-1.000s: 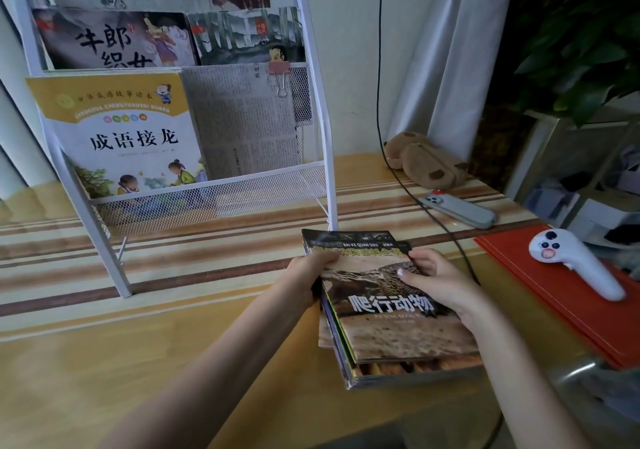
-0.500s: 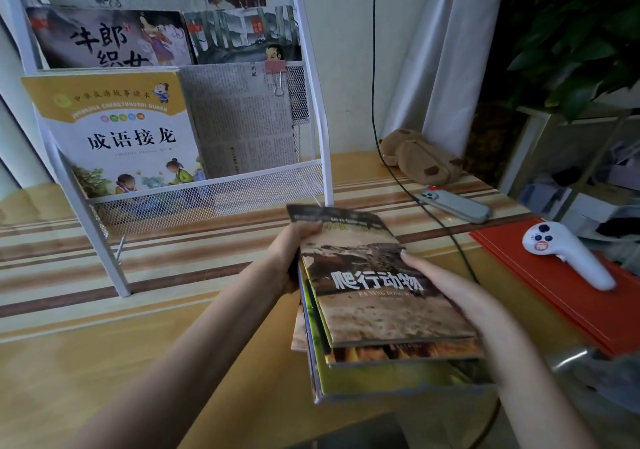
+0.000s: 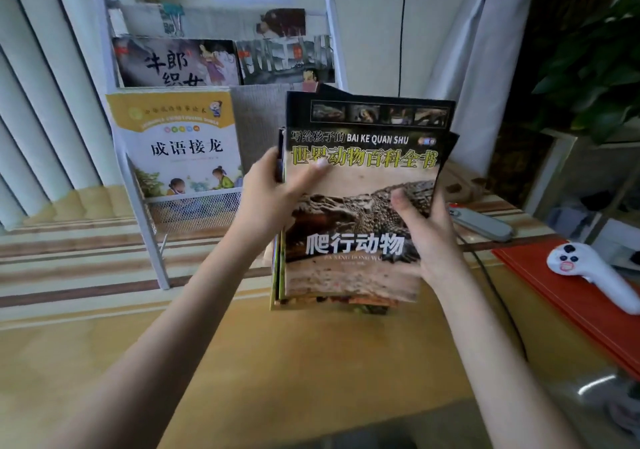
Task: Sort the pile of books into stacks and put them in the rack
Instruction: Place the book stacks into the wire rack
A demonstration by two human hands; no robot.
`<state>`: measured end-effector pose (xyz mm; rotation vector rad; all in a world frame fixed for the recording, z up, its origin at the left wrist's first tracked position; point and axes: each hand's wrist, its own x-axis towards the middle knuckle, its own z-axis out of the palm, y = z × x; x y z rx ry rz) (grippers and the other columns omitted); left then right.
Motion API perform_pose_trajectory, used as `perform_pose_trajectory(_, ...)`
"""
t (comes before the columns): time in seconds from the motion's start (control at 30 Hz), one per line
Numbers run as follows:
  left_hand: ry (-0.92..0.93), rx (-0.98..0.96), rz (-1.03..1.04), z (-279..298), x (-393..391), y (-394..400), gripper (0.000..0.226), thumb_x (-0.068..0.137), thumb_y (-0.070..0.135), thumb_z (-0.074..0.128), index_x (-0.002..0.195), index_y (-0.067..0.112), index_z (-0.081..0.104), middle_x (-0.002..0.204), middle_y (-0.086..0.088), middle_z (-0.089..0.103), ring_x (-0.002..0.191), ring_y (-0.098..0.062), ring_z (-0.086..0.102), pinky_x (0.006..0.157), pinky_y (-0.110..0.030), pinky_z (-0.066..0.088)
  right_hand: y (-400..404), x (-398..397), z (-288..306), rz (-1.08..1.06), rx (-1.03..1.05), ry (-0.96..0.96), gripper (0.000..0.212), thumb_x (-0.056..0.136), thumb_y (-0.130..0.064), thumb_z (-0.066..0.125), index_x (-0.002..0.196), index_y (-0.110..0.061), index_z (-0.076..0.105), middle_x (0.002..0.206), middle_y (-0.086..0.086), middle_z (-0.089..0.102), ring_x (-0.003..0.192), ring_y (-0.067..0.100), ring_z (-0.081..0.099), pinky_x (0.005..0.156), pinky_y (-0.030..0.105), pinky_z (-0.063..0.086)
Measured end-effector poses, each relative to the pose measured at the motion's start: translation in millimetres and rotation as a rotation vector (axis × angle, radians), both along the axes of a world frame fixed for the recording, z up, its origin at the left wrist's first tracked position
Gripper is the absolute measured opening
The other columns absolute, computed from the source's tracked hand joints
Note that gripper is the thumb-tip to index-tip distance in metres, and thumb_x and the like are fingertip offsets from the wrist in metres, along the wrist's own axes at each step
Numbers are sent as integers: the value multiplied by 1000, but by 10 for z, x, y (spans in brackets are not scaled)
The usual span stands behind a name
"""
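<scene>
Part of the white rack (image 3: pixel 138 185) is hidden behind the stack of books (image 3: pixel 356 206), which has been raised upright off the table (image 3: pixel 277 362). The stack is gripped by the left hand (image 3: pixel 266 199) and right hand (image 3: pixel 426 237).

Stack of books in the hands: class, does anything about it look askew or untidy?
Yes. The stack of books, held upright between the left hand and right hand, is not squared: dark corners of the books behind fan out past the front cover at top and right, and coloured edges stick out at bottom and left.
</scene>
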<state>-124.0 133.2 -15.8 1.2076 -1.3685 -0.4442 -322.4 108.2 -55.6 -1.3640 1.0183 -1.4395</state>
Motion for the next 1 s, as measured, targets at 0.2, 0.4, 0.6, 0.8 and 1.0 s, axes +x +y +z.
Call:
perform_pose_trajectory(0.2,90,-25,-54,-305,239,34,71,74,37,75,129,16,35,116,7,57,101,0,61,87,-18,49,-144,215,-116,173,-85,73,72,50,-63,75,110,-32,49,94,-26,67,91,-11,61,81,7,46)
perform_pose_trajectory(0.4,224,98,-73,-713,254,-100,80,54,43,88,121,34,47,120,5,63,113,-16,61,99,-43,47,-244,294,-350,172,-46,181,33,62,-30,76,92,-28,62,83,-22,71,82,-12,62,75,6,47)
perform_pose_trajectory(0.6,351,-6,18,-732,98,-212,45,69,23,83,104,25,55,102,2,68,94,-10,66,84,-29,51,-266,444,-503,9,-112,92,31,68,-28,74,93,-32,57,88,-24,66,81,-21,57,70,-4,38)
perform_pose_trajectory(0.8,329,-310,104,-77,85,-227,35,72,12,80,94,21,54,86,10,67,82,-7,66,77,-24,54,-422,592,139,47,-319,-21,31,68,-25,71,96,-27,58,93,-15,65,82,-15,61,72,2,43)
perform_pose_trajectory(1.0,164,-490,152,1071,367,-723,40,72,31,80,94,16,50,92,-3,66,85,-16,66,80,-37,56,-1038,725,1358,109,-495,94,30,70,-39,68,93,-23,57,90,-14,65,82,-10,62,77,12,50)
